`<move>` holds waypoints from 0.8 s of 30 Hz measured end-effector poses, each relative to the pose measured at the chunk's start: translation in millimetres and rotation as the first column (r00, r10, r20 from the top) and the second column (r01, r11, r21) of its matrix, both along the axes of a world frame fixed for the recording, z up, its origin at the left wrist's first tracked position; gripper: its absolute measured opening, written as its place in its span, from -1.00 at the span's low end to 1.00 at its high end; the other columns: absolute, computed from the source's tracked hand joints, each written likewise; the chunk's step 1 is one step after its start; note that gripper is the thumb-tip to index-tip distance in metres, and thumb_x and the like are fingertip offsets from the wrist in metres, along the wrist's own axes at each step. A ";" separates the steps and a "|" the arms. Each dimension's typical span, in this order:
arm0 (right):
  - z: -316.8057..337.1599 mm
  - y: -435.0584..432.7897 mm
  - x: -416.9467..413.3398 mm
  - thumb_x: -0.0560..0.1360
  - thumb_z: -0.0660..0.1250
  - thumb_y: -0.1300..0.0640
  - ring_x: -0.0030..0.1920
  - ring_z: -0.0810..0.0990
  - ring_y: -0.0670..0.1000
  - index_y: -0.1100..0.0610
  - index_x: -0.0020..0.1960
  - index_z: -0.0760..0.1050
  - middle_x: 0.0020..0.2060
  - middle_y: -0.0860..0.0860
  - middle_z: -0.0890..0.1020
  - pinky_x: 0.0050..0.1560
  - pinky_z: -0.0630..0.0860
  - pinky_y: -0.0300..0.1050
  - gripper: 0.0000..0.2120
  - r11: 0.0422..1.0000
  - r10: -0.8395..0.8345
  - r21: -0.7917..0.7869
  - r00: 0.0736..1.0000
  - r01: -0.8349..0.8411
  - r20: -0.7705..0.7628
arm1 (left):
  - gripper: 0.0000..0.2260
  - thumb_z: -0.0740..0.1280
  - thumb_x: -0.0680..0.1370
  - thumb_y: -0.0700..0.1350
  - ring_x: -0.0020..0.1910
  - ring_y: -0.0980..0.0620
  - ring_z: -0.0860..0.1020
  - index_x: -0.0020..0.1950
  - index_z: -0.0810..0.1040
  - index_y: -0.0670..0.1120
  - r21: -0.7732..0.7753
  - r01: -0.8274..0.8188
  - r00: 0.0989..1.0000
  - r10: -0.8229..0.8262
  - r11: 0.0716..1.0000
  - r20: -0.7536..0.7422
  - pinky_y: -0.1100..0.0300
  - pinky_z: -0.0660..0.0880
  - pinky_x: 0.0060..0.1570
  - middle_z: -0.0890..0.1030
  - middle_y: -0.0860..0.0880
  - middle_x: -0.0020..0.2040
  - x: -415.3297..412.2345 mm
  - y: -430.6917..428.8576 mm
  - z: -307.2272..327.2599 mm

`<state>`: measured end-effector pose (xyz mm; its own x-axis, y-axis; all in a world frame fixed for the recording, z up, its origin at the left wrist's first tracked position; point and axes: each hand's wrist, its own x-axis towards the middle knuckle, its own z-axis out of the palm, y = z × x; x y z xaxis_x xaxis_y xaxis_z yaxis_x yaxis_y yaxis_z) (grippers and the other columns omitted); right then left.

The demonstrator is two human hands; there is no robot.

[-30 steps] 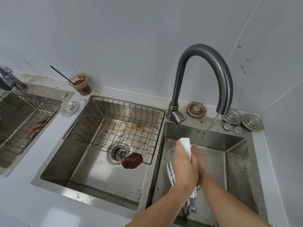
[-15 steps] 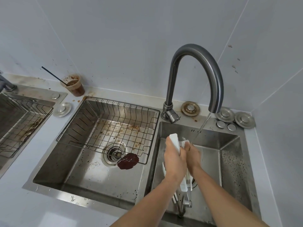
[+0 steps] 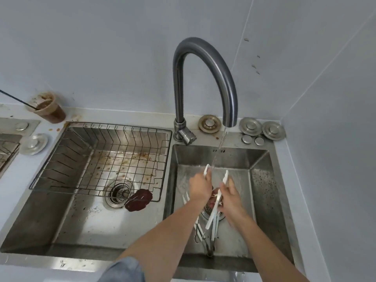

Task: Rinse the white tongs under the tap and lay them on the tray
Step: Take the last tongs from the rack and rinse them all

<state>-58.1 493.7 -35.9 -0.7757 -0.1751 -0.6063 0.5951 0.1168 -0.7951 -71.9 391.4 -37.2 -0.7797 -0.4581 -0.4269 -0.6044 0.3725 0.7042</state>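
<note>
Both hands in the right-hand sink (image 3: pixel 262 180): left hand (image 3: pixel 200 187) and right hand (image 3: pixel 230 197) each grasping an arm of the white tongs (image 3: pixel 218 195), spread under the tap (image 3: pixel 205 78). Light, springy, likely slick when wet; best gripped mid-arm.

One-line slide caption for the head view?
Both hands, left hand and right hand, hold white plastic tongs spread open beneath water from the curved grey metal tap.
</note>
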 end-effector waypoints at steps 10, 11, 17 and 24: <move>0.8 18.0 18.0 0.62 0.14 0.07 -0.22 0.66 -0.03 -0.18 0.52 -0.03 -0.01 0.03 0.59 -0.16 0.63 -0.08 -0.44 0.988 -0.142 0.046 0.985 0.147 -0.096 | -0.81 0.12 0.62 -0.19 -0.24 -0.07 0.55 0.15 0.41 -0.25 -0.014 0.115 0.990 -0.116 0.993 -0.081 0.18 0.51 -0.24 0.59 -0.15 -0.17 -8.2 7.9 -23.2; 0.1 19.9 18.7 0.62 0.14 0.10 -0.25 0.64 -0.04 -0.14 0.53 -0.03 -0.03 0.00 0.58 -0.20 0.61 -0.11 -0.43 0.985 -0.159 0.053 0.980 0.166 -0.118 | -0.84 0.12 0.60 -0.26 -0.29 -0.04 0.54 0.16 0.37 -0.24 0.036 0.120 0.987 -0.115 0.992 -0.112 0.22 0.51 -0.31 0.56 -0.09 -0.23 -7.1 5.6 -25.8; -8.1 16.6 10.3 0.63 0.10 0.14 -0.18 0.56 -0.04 -0.07 0.54 0.00 -0.16 -0.09 0.56 0.03 0.58 0.07 -0.46 0.957 -0.108 0.237 0.964 0.167 -0.243 | -0.66 0.07 0.62 0.13 -0.22 0.02 0.61 0.23 0.38 -0.08 0.448 -0.033 0.994 0.076 0.893 -0.077 0.15 0.57 -0.28 0.60 -0.09 -0.05 10.5 5.9 -31.4; -19.1 21.2 0.9 0.62 0.09 0.07 -0.32 0.47 -0.04 -0.09 0.53 0.05 -0.27 -0.05 0.53 -0.19 0.53 0.03 -0.50 0.957 -0.038 0.274 0.976 0.098 -0.216 | -0.67 0.17 0.61 -0.04 -0.02 -0.18 0.62 0.30 0.40 -0.20 0.112 -0.284 0.945 0.258 0.952 0.201 0.00 0.59 -0.05 0.59 -0.21 0.08 49.5 -11.5 -69.2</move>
<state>-57.2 514.9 -55.0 -0.8928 0.0368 -0.4489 0.4363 0.3181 -0.8417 -22.4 379.9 -106.4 -0.5372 -0.5681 -0.6235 -0.7914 0.0838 0.6055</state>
